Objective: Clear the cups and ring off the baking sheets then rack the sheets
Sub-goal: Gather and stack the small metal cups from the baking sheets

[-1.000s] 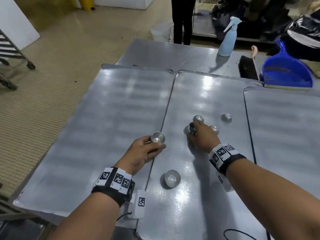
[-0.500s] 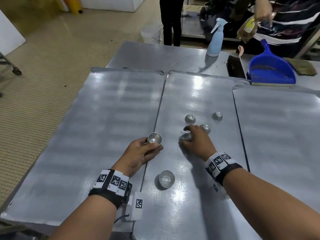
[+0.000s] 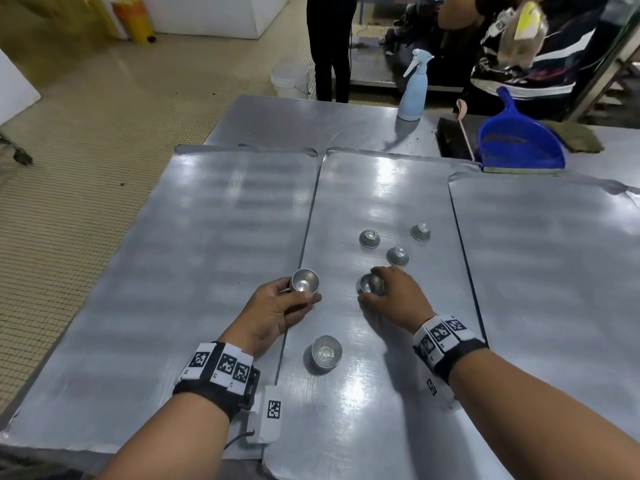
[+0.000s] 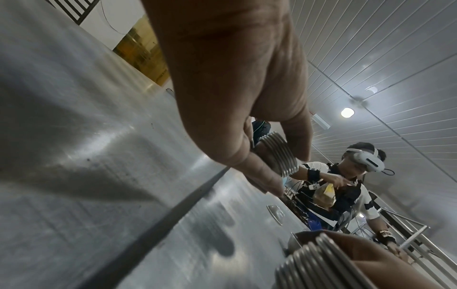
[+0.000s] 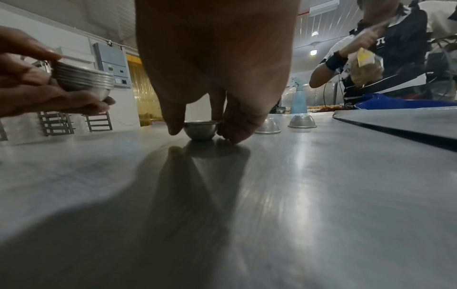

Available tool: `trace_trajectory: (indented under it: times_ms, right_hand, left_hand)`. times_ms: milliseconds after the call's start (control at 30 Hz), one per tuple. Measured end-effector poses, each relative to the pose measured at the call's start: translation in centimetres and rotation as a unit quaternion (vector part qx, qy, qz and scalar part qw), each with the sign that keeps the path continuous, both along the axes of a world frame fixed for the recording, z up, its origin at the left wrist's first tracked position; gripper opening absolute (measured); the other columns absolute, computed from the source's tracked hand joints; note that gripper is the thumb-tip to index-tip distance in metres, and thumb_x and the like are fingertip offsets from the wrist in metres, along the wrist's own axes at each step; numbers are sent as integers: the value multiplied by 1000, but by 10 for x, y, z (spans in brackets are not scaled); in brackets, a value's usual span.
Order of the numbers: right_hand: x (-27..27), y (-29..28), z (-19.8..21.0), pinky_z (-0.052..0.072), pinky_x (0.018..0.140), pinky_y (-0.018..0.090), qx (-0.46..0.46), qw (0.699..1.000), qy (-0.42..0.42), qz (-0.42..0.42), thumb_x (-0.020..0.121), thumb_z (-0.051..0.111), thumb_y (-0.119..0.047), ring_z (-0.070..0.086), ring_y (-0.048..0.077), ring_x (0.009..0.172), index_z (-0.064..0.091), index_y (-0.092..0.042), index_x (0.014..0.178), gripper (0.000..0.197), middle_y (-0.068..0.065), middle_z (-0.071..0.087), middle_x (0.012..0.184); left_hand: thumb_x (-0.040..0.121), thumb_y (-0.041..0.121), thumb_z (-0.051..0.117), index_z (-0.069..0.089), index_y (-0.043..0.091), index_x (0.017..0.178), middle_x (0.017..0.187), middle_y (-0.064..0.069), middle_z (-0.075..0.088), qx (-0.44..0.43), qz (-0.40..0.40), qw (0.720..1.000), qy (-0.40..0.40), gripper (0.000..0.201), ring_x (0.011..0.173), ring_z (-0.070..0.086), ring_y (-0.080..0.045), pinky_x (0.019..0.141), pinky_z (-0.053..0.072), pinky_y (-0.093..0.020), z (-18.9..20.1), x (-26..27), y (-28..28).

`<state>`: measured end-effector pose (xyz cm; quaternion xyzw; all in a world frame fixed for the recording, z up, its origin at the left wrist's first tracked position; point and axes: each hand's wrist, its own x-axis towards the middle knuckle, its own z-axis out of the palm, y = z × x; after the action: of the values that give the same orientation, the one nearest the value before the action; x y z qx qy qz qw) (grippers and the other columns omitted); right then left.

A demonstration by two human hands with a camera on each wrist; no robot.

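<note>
Three metal baking sheets lie side by side: left sheet [image 3: 194,237], middle sheet [image 3: 367,393], right sheet [image 3: 554,258]. My left hand [image 3: 299,295] holds a stack of nested metal cups [image 3: 304,280] over the seam between the left and middle sheets; the stack's ribbed rims [image 4: 278,154] show between the fingers. My right hand [image 3: 374,289] pinches one upright cup [image 3: 371,283] that rests on the middle sheet [image 5: 321,176], thumb and fingers either side of the cup [image 5: 201,130]. Three upturned cups [image 3: 397,256] sit just beyond it. One upright cup [image 3: 326,353] stands nearer me.
Behind the sheets on the steel table stand a pale blue spray bottle [image 3: 414,88], a brush [image 3: 450,138] and a blue dustpan [image 3: 519,140]. Two people stand past the far edge, beside a white bucket [image 3: 291,79]. Tiled floor lies to the left.
My right hand has drawn one cup out of the cluster toward me. My left hand still holds its stack in the same spot. The head view has tilted.
</note>
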<state>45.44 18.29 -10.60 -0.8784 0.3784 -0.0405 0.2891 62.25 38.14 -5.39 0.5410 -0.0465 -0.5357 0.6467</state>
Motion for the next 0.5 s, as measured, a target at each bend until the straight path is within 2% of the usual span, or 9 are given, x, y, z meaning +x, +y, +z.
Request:
trace_trajectory:
  times_ms: [67,133,200,267,333,400,500]
  right_hand:
    - [-4,3,5,45,82,32,8,1000,-3,1,78,73,-46,60,23,102,62,-20,118,49,3,64,109]
    - [-5,8,15,46,82,30,16,999,-27,-7,79,74,-41,62,23,102,63,-20,119,46,3,67,109]
    - [-5,16,32,47,84,29,35,996,-77,-14,80,76,-38,63,19,102,63,-19,123,49,0,69,111]
    - [-1,26,51,48,88,29,57,989,-134,-4,80,77,-40,62,12,103,61,-22,127,53,-6,68,113]
    - [4,36,68,49,91,26,74,982,-169,25,80,77,-44,61,5,106,59,-26,129,56,-11,68,116]
    - [10,46,78,49,92,24,81,978,-185,62,79,77,-46,61,1,109,58,-28,130,57,-14,67,118]
    - [16,59,84,51,94,30,71,975,-181,109,78,77,-47,62,3,110,56,-31,131,59,-15,68,120]
  left_hand:
    - [80,7,77,66,2,121,116,-21,74,1,-2,1000,-5,43,101,75,-23,70,59,-21,-1,-3,2]
    - [83,6,76,67,2,121,117,-21,73,-4,-3,1000,-5,39,106,74,-24,80,61,-24,0,-6,4]
    - [88,5,71,67,1,121,117,-22,73,-10,-2,1000,-5,33,108,73,-25,90,58,-27,4,-10,6]
    - [93,5,61,67,-1,119,117,-25,72,-14,3,1000,4,27,107,73,-26,94,56,-30,10,-13,6]
    - [87,6,57,65,-3,119,119,-30,70,-24,19,999,26,35,108,73,-33,95,57,-34,15,-16,7]
    - [80,10,54,60,-9,124,121,-34,67,-43,40,997,55,48,108,71,-41,90,60,-36,18,-20,7]
    - [90,14,44,58,-10,125,113,-30,70,-51,53,994,75,45,98,74,-38,86,62,-38,23,-26,8]
